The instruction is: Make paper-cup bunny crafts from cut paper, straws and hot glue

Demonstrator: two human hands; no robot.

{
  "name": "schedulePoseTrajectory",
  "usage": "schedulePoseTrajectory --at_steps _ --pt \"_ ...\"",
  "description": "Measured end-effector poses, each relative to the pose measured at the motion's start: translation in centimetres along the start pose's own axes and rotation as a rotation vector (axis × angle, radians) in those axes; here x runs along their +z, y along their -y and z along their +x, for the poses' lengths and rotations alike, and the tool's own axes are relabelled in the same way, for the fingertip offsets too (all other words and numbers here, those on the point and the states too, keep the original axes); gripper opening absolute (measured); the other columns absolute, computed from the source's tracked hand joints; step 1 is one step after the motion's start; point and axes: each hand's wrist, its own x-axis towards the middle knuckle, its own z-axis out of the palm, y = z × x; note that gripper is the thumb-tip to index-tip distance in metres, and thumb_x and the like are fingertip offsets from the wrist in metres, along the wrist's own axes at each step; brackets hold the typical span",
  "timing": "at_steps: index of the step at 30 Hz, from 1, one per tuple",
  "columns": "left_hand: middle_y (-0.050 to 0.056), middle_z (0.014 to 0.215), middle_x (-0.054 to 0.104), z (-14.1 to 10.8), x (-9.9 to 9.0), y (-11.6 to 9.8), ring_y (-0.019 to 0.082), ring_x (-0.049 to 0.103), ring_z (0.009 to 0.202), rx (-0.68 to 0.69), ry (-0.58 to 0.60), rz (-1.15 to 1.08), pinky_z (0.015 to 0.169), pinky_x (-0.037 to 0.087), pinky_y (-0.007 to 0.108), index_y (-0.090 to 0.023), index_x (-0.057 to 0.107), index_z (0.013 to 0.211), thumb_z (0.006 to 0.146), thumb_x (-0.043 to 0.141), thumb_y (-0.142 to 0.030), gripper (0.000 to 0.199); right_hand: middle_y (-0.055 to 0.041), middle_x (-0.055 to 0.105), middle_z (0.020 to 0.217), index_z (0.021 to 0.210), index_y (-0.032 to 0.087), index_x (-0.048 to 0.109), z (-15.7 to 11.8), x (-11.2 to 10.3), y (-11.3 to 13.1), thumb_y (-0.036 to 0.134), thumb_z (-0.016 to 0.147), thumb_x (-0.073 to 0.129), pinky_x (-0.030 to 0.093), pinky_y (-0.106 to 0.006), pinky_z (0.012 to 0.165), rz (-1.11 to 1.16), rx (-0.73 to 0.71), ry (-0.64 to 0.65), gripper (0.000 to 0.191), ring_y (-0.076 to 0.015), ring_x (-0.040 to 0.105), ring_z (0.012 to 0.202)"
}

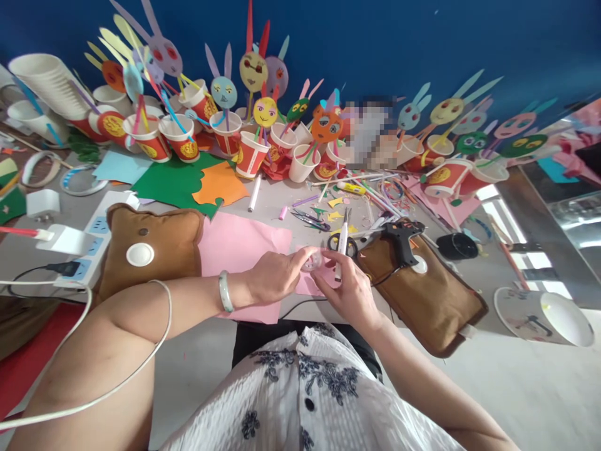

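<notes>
Over the right edge of the pink paper sheet (239, 244), the left hand (275, 275) pinched a small clear round piece (310, 261), its exact kind unclear, between thumb and forefinger. The right hand (350, 291) gripped the piece's other side with its fingertips; a white pen (344, 241) lay against those fingers, and whether they clasped it could not be told. Right of the sheet lay black-handled scissors (355, 245) and a black glue gun (399, 243); beyond it stood rabbit-faced paper cups (252, 155).

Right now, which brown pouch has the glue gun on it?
The right pouch: the black glue gun lies on its far end; the left pouch has none.
</notes>
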Motion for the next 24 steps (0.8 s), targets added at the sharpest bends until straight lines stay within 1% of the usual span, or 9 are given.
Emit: schedulePoseTrajectory --at_steps 4,6,7,9,11,13,15,20,24 --pt "0.01 0.114 0.073 -0.2 0.3 0.3 0.019 0.073 0.084 0.027 -0.111 -0.077 0.067 0.054 0.028 -0.015 0.037 0.14 0.093 0.041 -0.011 0.047 -0.0088 0.071 0.09 0.12 0.018 0.056 1.2 0.6 0.2 0.055 0.095 0.058 0.054 -0.034 0.068 -0.048 0.019 0.027 0.044 -0.0225 0.068 0.072" --pt "0.01 0.115 0.072 -0.2 0.5 0.6 0.018 0.072 0.088 0.082 -0.18 -0.065 0.071 0.054 0.028 -0.015 0.042 0.134 0.093 0.04 -0.01 0.042 -0.0096 0.072 0.09 0.118 0.018 0.056 1.5 0.8 0.1 0.058 0.093 0.058 0.053 -0.034 0.068 -0.063 0.026 0.038 0.047 -0.0243 0.069 0.075" --pt "0.009 0.111 0.072 -0.3 0.6 0.7 0.017 0.072 0.086 0.128 -0.197 -0.04 0.07 0.054 0.027 -0.014 0.046 0.13 0.093 0.04 -0.01 0.037 -0.01 0.072 0.09 0.117 0.018 0.056 1.6 0.8 0.1 0.058 0.093 0.058 0.052 -0.034 0.068 -0.064 0.027 0.047 0.047 -0.025 0.069 0.077" --pt "0.005 0.093 0.072 -0.4 0.7 0.9 0.015 0.069 0.075 0.259 -0.164 0.053 0.065 0.051 0.026 -0.015 0.054 0.115 0.093 0.04 -0.011 0.026 -0.0103 0.072 0.09 0.115 0.018 0.057 1.7 0.8 0.0 0.059 0.093 0.057 0.052 -0.035 0.068 -0.057 0.026 0.068 0.046 -0.0259 0.07 0.078" --pt "0.001 0.076 0.067 -0.4 0.6 0.9 0.014 0.065 0.063 0.413 -0.073 0.175 0.057 0.046 0.025 -0.017 0.058 0.101 0.094 0.042 -0.011 0.019 -0.01 0.072 0.089 0.114 0.019 0.057 1.8 0.6 -0.1 0.057 0.092 0.058 0.052 -0.035 0.067 -0.038 0.042 0.095 0.044 -0.0261 0.07 0.077" --pt "0.0 0.071 0.064 -0.4 0.3 0.7 0.013 0.061 0.059 0.527 0.011 0.279 0.052 0.042 0.026 -0.017 0.059 0.095 0.092 0.044 -0.009 0.018 -0.0082 0.071 0.088 0.113 0.02 0.057 1.9 0.3 -0.1 0.054 0.09 0.062 0.053 -0.036 0.066 -0.002 0.096 0.105 0.041 -0.0251 0.069 0.074" --pt "0.0 0.072 0.064 -0.3 0.0 0.5 0.013 0.06 0.056 0.572 0.063 0.344 0.05 0.04 0.028 -0.017 0.06 0.095 0.089 0.045 -0.005 0.019 -0.0067 0.071 0.089 0.111 0.022 0.058 2.0 -0.2 -0.1 0.052 0.085 0.07 0.055 -0.036 0.064 0.085 0.191 0.047 0.042 -0.0229 0.068 0.071" --pt "0.001 0.074 0.064 0.0 -0.2 0.1 0.014 0.058 0.053 0.565 0.096 0.41 0.045 0.035 0.033 -0.016 0.06 0.09 0.089 0.044 -0.001 0.022 -0.0073 0.069 0.112 0.111 0.026 0.054 2.4 -2.0 -0.5 0.045 0.075 0.083 0.06 -0.032 0.066 0.537 0.404 -0.267 0.049 -0.0164 0.069 0.074" --pt "0.002 0.081 0.067 0.0 0.1 0.1 0.014 0.061 0.056 0.562 0.132 0.428 0.045 0.034 0.033 -0.016 0.061 0.093 0.091 0.047 -0.007 0.017 -0.0018 0.072 0.105 0.107 0.029 0.051 2.1 -3.2 -0.9 0.039 0.074 0.085 0.061 -0.032 0.061 0.815 0.437 -0.381 0.049 -0.0152 0.071 0.065"
